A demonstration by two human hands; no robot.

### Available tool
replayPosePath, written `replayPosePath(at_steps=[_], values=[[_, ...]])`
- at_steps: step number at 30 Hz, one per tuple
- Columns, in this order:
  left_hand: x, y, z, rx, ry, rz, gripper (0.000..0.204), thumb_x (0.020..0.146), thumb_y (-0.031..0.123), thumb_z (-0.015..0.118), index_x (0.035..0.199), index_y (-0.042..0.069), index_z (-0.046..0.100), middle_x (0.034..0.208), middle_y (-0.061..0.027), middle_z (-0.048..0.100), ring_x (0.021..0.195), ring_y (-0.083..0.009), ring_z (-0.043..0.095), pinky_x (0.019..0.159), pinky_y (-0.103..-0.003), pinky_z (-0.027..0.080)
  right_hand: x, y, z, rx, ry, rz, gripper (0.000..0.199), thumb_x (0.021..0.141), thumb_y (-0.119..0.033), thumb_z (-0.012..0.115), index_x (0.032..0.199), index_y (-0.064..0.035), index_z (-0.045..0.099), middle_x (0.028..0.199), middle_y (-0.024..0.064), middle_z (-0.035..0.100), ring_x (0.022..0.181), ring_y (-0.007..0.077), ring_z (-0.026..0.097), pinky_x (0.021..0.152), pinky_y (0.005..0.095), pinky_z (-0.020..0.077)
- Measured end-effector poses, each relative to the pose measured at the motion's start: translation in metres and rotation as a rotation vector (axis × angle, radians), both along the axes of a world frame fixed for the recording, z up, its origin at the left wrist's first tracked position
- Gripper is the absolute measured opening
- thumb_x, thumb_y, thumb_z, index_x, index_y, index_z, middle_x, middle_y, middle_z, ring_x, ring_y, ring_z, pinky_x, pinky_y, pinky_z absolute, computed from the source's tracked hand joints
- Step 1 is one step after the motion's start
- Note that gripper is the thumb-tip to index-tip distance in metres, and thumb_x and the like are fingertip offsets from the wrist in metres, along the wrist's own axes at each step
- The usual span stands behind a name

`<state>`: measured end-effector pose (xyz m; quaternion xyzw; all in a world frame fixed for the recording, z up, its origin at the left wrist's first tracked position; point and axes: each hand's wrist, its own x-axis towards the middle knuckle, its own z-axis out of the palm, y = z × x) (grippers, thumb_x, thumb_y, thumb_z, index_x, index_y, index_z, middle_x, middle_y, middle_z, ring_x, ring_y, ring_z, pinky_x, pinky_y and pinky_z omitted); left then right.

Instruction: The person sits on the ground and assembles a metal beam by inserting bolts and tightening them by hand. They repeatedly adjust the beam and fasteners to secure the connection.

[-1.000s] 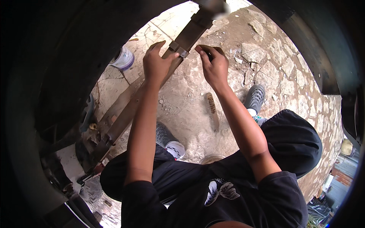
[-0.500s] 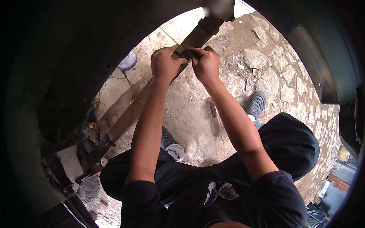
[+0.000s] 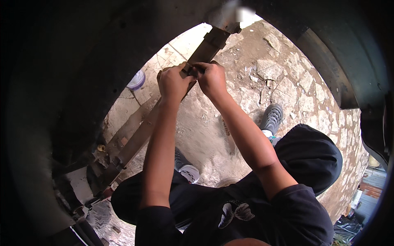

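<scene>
A long dark metal bar (image 3: 204,51) runs slantwise under a dark vehicle-like body, from the lower left up to the top centre. My left hand (image 3: 173,84) is closed at the bar's middle, thumb and fingers pinched round a small dark flat piece (image 3: 187,68) whose kind I cannot make out. My right hand (image 3: 212,80) meets it from the right, its fingers curled and pinching at the same spot. The fingertips nearly touch, and whatever the right ones grip is hidden in shadow. Both forearms reach forward over my bent knees.
Dark metal bodywork (image 3: 82,82) arches close overhead and on the left, with a curved panel (image 3: 328,65) at the right. A white and purple bucket (image 3: 137,80) stands beyond the bar. Uneven stone paving (image 3: 271,69) and dirt lie below. Metal parts (image 3: 80,184) crowd the lower left.
The view has shifted slightly, so the hands and bar appear lower and a little to the left. Both hands stay pinched at the same place on the bar.
</scene>
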<state>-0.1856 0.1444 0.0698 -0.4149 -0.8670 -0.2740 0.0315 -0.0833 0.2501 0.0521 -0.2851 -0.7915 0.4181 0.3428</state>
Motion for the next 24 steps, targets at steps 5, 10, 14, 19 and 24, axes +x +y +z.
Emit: replayPosePath(at_steps=[5, 10, 14, 19, 24], values=[[0.011, 0.002, -0.007, 0.008, -0.038, 0.064, 0.061, 0.071, 0.026, 0.091, 0.127, 0.008, 0.073, 0.104, -0.0218, 0.075, 0.097, -0.0374, 0.072, 0.088, -0.044, 0.055, 0.01, -0.001, -0.007, -0.019, -0.029, -0.018, 0.017, 0.087, -0.011, 0.072, 0.101, -0.0036, 0.08, 0.089, 0.0236, 0.074, 0.083, 0.0387, 0.073, 0.079, 0.0441, 0.0581], [0.007, 0.004, -0.006, 0.007, -0.038, 0.071, 0.059, 0.072, 0.028, 0.091, 0.126, 0.01, 0.075, 0.102, -0.0238, 0.075, 0.096, -0.0382, 0.072, 0.087, -0.045, 0.055, -0.007, 0.007, -0.016, 0.03, -0.022, -0.025, 0.018, 0.086, -0.011, 0.073, 0.101, -0.0072, 0.081, 0.091, 0.0233, 0.071, 0.085, 0.0403, 0.07, 0.08, 0.0455, 0.0568], [0.008, -0.001, -0.007, -0.015, -0.029, 0.096, 0.057, 0.072, 0.028, 0.091, 0.124, 0.009, 0.075, 0.101, -0.024, 0.075, 0.095, -0.0382, 0.072, 0.087, -0.045, 0.055, -0.001, -0.003, -0.011, 0.06, -0.062, -0.034, 0.019, 0.085, -0.009, 0.073, 0.102, -0.0069, 0.081, 0.097, 0.023, 0.069, 0.088, 0.0401, 0.07, 0.081, 0.045, 0.0574], [0.009, 0.002, -0.005, -0.015, -0.02, 0.098, 0.056, 0.072, 0.026, 0.091, 0.124, 0.011, 0.076, 0.099, -0.0229, 0.075, 0.093, -0.0391, 0.072, 0.087, -0.045, 0.055, 0.006, 0.001, -0.002, 0.089, -0.113, -0.048, 0.015, 0.09, -0.012, 0.074, 0.102, -0.0105, 0.081, 0.089, 0.0212, 0.07, 0.082, 0.038, 0.071, 0.078, 0.0421, 0.0584], [0.004, 0.002, -0.007, 0.003, 0.001, 0.076, 0.057, 0.071, 0.028, 0.091, 0.123, 0.011, 0.076, 0.094, -0.0247, 0.074, 0.087, -0.0388, 0.073, 0.083, -0.046, 0.056, -0.002, 0.003, -0.007, 0.047, 0.004, -0.013, 0.014, 0.088, -0.011, 0.072, 0.098, -0.0074, 0.081, 0.091, 0.0226, 0.069, 0.086, 0.0406, 0.07, 0.079, 0.044, 0.0574]])
